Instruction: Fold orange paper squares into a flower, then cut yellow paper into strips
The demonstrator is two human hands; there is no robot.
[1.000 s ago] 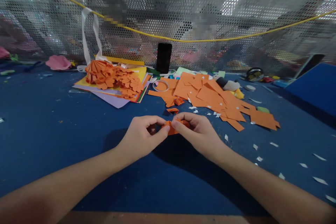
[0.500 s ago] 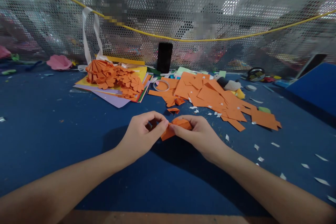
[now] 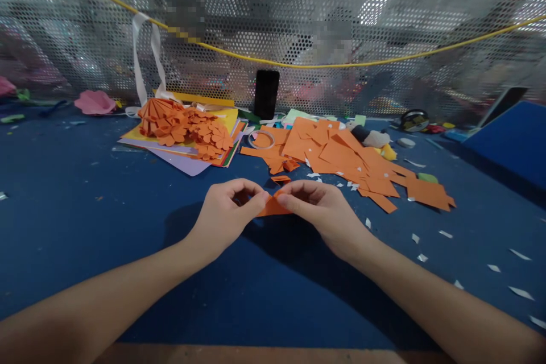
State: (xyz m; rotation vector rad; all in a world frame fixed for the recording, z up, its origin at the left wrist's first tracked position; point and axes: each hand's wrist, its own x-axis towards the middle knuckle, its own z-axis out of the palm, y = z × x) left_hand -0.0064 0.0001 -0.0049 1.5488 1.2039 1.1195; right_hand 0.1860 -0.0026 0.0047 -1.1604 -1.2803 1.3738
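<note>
Between my two hands is a small folded piece of orange paper (image 3: 275,207), held just over the blue tabletop (image 3: 264,290). My left hand (image 3: 230,207) pinches its left side between thumb and forefinger. The right side is pinched the same way by my right hand (image 3: 324,210). Part of the paper is hidden behind the fingers. Just beyond the fingertips lies a small folded orange piece (image 3: 280,180), with a cut orange paper shape (image 3: 281,166) behind it.
Orange paper sheets (image 3: 341,151) spread at the back right, with white scraps (image 3: 422,257) nearer. Orange paper flowers (image 3: 170,125) sit on coloured sheets (image 3: 187,165) at left. A tape roll (image 3: 261,139), a phone (image 3: 267,94) and a perforated metal screen (image 3: 298,17) stand beyond.
My fingertips have shifted on the orange paper. The right hand has moved slightly up and its grip now sits along the paper's top edge; the paper lies more level.
</note>
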